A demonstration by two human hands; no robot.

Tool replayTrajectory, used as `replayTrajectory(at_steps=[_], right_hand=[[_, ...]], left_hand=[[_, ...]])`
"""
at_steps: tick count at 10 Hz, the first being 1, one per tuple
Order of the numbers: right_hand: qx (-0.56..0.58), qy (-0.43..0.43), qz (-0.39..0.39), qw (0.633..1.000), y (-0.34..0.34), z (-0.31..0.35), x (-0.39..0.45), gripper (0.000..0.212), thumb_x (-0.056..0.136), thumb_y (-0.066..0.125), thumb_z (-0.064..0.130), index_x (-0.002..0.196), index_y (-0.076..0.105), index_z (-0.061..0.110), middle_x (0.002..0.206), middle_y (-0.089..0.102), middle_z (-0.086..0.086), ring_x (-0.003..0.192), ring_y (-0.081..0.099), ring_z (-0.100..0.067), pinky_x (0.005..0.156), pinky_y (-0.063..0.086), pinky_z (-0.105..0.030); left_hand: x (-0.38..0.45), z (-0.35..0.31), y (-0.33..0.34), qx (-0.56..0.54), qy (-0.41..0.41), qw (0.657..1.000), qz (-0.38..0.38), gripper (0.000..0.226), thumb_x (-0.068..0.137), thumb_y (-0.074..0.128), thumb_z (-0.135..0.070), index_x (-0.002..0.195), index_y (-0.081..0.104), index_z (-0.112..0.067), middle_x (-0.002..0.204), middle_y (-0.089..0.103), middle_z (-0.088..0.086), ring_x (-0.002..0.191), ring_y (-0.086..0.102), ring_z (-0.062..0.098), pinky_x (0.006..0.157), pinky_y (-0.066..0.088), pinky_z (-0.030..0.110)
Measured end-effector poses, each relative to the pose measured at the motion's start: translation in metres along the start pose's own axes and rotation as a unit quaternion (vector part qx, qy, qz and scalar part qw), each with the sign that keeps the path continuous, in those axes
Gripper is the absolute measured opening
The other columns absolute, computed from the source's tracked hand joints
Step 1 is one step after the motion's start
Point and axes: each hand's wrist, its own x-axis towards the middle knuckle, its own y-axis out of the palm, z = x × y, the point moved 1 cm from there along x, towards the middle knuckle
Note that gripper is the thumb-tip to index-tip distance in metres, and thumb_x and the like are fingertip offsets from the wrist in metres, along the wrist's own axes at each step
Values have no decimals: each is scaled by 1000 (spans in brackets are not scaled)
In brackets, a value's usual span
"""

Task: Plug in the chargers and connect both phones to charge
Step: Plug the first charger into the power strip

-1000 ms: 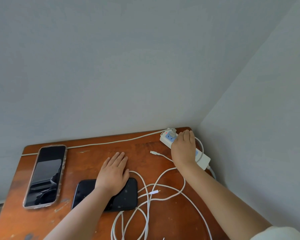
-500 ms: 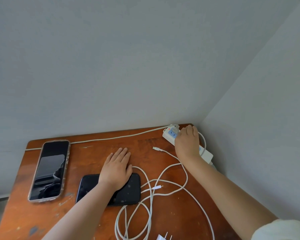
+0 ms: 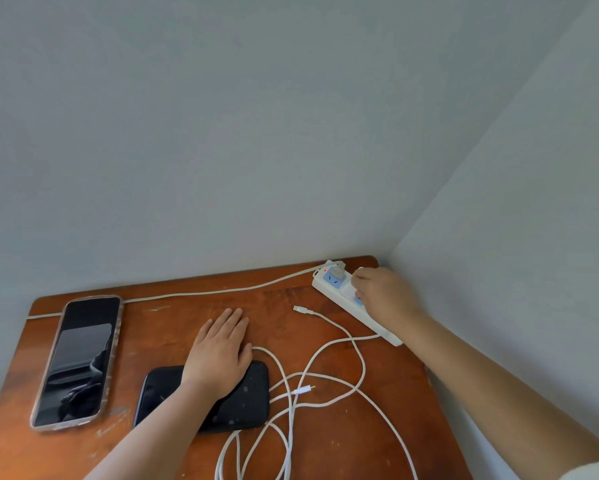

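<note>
At table's [image 3: 194, 306] far right corner against 2 walls, right hand [image 3: 384, 296] pinches a charger [image 3: 348, 291] on the strip [image 3: 356, 306]; left hand [image 3: 218, 355] flat, open on the black phone [image 3: 249, 396], cased phone [image 3: 76, 358] apart left

Scuffed reddish-brown wooden table [image 3: 325, 445] in a corner of plain grey walls [image 3: 256, 133].

right hand [image 3: 384, 297] hides charger on power strip [image 3: 332, 284]; cables [image 3: 291, 427] cut off below.

light: soft, even | shadows: faint | focus: sharp | edges: wide-angle bending
</note>
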Motion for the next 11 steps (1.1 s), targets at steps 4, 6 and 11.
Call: replayTrajectory(at_steps=[4, 6, 11], right_hand=[[-2, 15, -10, 1000, -1, 14, 5, 38, 89, 56, 12, 125, 47, 6, 125, 51, -9, 109, 47, -23, 81, 47, -28], [6, 22, 3, 1000, -5, 6, 14, 34, 91, 53, 12, 125, 49, 9, 127, 53, -7, 114, 48, -25, 93, 47, -32], [-8, 30, -21, 999, 0, 9, 3, 37, 91, 55, 15, 127, 46, 9, 129, 49, -6, 110, 49, -23, 85, 48, -28]], left_hand=[[-2, 0, -1, -1, 4, 1000, -10, 51, 96, 25, -40, 143, 17, -22, 154, 12, -4, 142, 2, 13, 113, -4, 30], [-1, 0, 1, 1, 3, 1000, -12, 51, 96, 25, -40, 143, 17, -22, 154, 12, -4, 142, 2, 13, 112, -4, 29], [0, 2, 3, 2, 5, 1000, -7, 51, 96, 25, -41, 143, 18, -21, 154, 13, -3, 142, 3, 14, 113, -3, 30]])
